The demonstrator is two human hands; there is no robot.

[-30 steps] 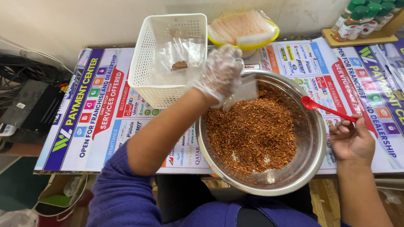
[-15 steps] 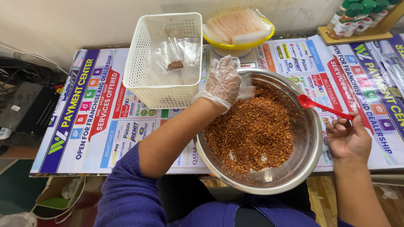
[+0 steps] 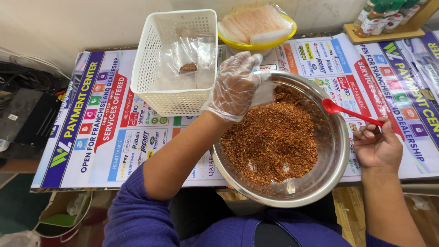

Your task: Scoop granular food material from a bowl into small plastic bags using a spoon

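Note:
My left hand (image 3: 235, 84), in a thin clear plastic glove, holds a small clear plastic bag (image 3: 265, 93) over the far rim of a steel bowl (image 3: 330, 176). The bowl is filled with a reddish-brown flaky spice mix (image 3: 273, 137). My right hand (image 3: 377, 146) is bare and grips the handle of a red plastic spoon (image 3: 340, 110), whose scoop hovers just above the bowl's right rim. A white plastic basket (image 3: 155, 64) to the left holds a clear bag with a bit of brown spice (image 3: 188, 67).
A yellow bowl with a stack of clear bags (image 3: 256, 25) stands behind the steel bowl. Spice bottles on a wooden rack (image 3: 384, 18) are at the back right. A printed poster (image 3: 100, 119) covers the table. Black cables and a device (image 3: 23, 100) lie at the left.
My left hand has lifted slightly with the small bag and spread its fingers at the bowl's far rim. The right hand and red spoon have barely moved.

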